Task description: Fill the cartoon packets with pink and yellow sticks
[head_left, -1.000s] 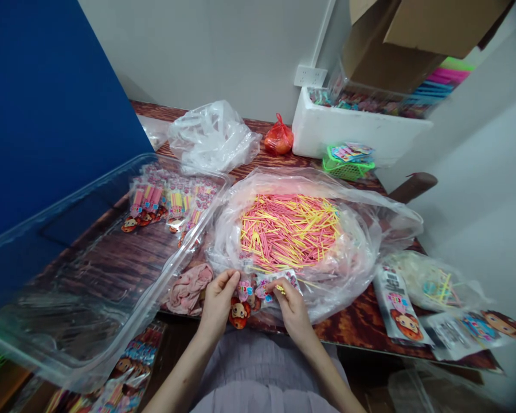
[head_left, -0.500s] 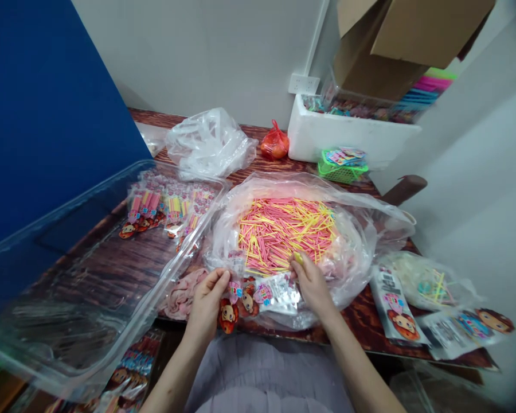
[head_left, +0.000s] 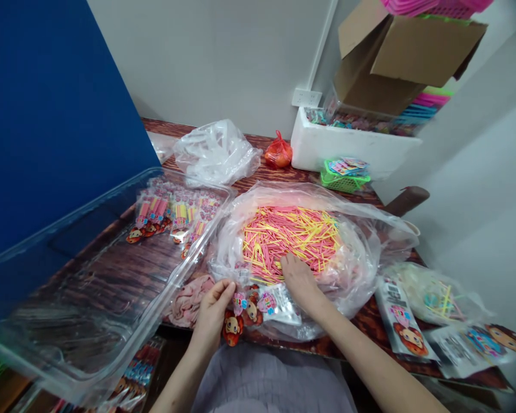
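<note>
My left hand (head_left: pixel 217 301) pinches a small printed packet (head_left: pixel 233 327) with a cartoon figure by its edge, in front of the clear bag. More silver packets (head_left: pixel 286 304) with the same figure lie beside it, against the bag's near edge. My right hand (head_left: pixel 300 281) reaches onto a heap of thin pink and yellow sticks (head_left: pixel 292 232). Its fingers are bent down and held together, their tips hidden among the sticks, so what they hold cannot be made out. The heap fills an open clear plastic bag (head_left: pixel 232 241).
At the left stands a clear plastic tub (head_left: pixel 155 310) with filled packets (head_left: pixel 155 209). A pink cloth (head_left: pixel 191 298) lies beside it. Behind are a white plastic bag (head_left: pixel 217 152), a red bag (head_left: pixel 278 152), a green basket (head_left: pixel 344 182) and a foam box (head_left: pixel 348 146). Larger pouches (head_left: pixel 404 321) lie right.
My right hand, which had a yellow bit at its fingers, has moved onto the sticks with fingertips down. My left hand keeps its packet. The view has shifted slightly.
</note>
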Demonstrator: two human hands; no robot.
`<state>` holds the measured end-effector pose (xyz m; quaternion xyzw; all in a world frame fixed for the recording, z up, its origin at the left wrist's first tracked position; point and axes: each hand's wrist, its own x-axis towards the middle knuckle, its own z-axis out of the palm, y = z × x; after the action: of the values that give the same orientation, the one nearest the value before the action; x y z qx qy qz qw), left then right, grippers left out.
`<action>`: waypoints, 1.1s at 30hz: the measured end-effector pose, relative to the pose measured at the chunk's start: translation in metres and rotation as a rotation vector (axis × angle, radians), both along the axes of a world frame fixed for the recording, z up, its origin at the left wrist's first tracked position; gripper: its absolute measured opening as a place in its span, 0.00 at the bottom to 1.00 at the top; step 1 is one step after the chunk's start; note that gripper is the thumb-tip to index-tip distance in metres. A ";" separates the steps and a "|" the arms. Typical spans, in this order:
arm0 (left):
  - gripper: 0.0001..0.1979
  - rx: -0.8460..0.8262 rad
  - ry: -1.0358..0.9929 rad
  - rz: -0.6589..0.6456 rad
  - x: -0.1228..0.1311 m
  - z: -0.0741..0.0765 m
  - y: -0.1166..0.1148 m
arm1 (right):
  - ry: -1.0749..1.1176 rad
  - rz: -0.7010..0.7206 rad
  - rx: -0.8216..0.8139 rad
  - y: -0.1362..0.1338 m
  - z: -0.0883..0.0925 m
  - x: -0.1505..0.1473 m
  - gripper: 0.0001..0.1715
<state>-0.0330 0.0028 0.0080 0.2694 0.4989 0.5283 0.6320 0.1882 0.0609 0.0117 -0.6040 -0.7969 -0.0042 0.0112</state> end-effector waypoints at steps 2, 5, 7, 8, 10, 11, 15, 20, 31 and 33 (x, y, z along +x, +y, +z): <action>0.17 -0.004 -0.003 0.001 -0.001 0.000 -0.001 | -0.008 -0.016 -0.006 0.000 -0.002 -0.001 0.15; 0.17 -0.006 0.002 0.018 -0.003 0.002 -0.003 | 0.022 -0.046 -0.016 0.000 -0.004 -0.002 0.15; 0.17 -0.011 0.002 0.033 -0.004 0.004 -0.004 | 0.077 -0.060 -0.022 0.000 -0.003 -0.002 0.15; 0.18 -0.015 -0.003 0.040 -0.005 0.005 -0.005 | 0.116 -0.068 -0.025 0.000 -0.003 -0.001 0.15; 0.18 -0.025 -0.014 0.051 -0.006 0.006 -0.007 | 0.217 -0.086 -0.034 0.000 0.001 0.004 0.15; 0.18 -0.028 -0.018 0.053 -0.007 0.006 -0.008 | 0.279 -0.097 -0.038 0.002 0.003 0.008 0.15; 0.17 -0.001 0.027 0.029 -0.008 0.005 -0.011 | 0.586 -0.195 -0.072 0.011 0.012 0.028 0.08; 0.12 0.179 0.277 -0.147 -0.002 0.008 -0.009 | 1.023 -0.269 -0.262 0.009 0.013 0.034 0.08; 0.13 0.354 0.502 -0.341 0.021 0.025 -0.011 | 2.252 -0.216 -0.602 -0.010 0.063 -0.005 0.08; 0.14 0.318 0.432 -0.325 0.025 0.027 -0.010 | 2.197 -0.169 -0.518 -0.013 0.069 -0.014 0.08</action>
<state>-0.0076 -0.0073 0.0352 0.5471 0.4830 0.4225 0.5375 0.1737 0.0481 0.0812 -0.3165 -0.2888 0.6933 0.5794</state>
